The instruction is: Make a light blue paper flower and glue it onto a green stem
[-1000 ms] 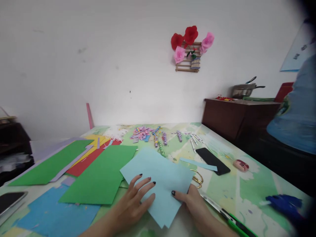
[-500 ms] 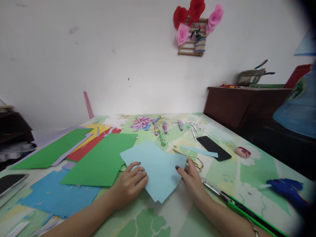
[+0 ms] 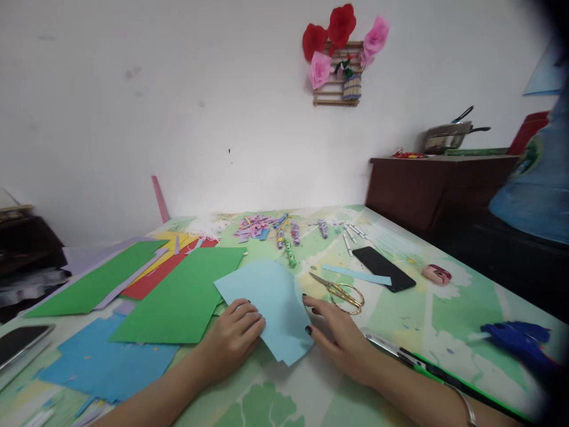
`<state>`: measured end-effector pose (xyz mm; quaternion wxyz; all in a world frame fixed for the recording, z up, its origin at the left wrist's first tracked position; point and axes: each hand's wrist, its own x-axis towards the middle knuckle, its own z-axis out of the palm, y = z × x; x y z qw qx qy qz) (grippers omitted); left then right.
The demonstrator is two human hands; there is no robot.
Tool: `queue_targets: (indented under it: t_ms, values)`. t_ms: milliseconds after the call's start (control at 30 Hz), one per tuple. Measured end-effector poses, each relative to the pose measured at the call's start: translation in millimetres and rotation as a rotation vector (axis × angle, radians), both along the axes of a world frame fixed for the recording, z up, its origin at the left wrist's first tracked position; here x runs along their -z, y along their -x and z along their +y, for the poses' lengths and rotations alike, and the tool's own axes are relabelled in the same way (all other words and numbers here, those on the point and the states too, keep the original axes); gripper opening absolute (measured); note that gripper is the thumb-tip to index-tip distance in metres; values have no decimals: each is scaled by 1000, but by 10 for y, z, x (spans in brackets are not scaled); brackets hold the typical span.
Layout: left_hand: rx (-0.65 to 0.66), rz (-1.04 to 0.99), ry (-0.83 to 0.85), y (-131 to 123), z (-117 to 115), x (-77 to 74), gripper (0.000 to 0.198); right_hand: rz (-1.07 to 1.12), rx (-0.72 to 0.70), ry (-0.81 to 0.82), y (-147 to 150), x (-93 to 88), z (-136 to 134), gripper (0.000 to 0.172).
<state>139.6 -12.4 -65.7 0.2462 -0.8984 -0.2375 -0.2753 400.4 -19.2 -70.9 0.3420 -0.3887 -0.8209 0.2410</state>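
A light blue sheet of paper (image 3: 267,302) lies in front of me, its right side bent upward in a curve. A second layer edge shows at its bottom corner. My left hand (image 3: 235,338) rests at the paper's left edge, fingers curled together on it and the thumb hidden. At the right edge, my right hand (image 3: 338,332) grips the bent side between thumb and fingers. Gold-handled scissors (image 3: 344,295) lie just beyond my right hand. Behind them, a light blue paper strip (image 3: 358,274) lies partly across a black phone (image 3: 386,270).
Green sheets (image 3: 182,296) and blue paper (image 3: 111,362) lie to the left. Rolled paper pieces (image 3: 290,252) and paper scraps (image 3: 255,227) sit at the back. A green-and-black cutter (image 3: 444,373), a blue glue gun (image 3: 515,344) and a pinkish-red object (image 3: 436,274) are on the right.
My right hand has moved left with the paper's right side, which now curves up instead of lying flat. The scissors are more exposed. My left hand has stayed at the left edge.
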Motion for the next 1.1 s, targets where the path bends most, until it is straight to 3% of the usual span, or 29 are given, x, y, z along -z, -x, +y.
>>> queue_targets:
  t_ms: [100, 233, 333, 467, 567, 767, 867, 1100]
  values:
    - [-3, 10, 20, -2, 18, 11, 15, -47, 2, -75, -8, 0, 6, 42]
    - [1, 24, 58, -2, 38, 24, 16, -112, -10, -239, -26, -129, -48, 38]
    - [15, 5, 68, 10, 49, 50, 21, -215, 92, -311, -104, -270, -159, 30]
    - [-32, -64, 124, 50, 82, 128, 37, -513, 392, -176, -370, -386, -375, 15]
    - [-93, -102, 160, 85, 119, 192, 47, -754, 610, -19, -604, -367, -525, 22]
    - [-218, -118, 126, 100, 139, 199, 44, -883, 635, 113, -819, -318, -639, 10]
    - [-322, -110, 95, 101, 119, 142, 37, -871, 601, 166, -825, -375, -614, 14]
    - [-342, -85, 114, 107, 121, 129, 32, -779, 720, 16, -911, -511, -263, 8]
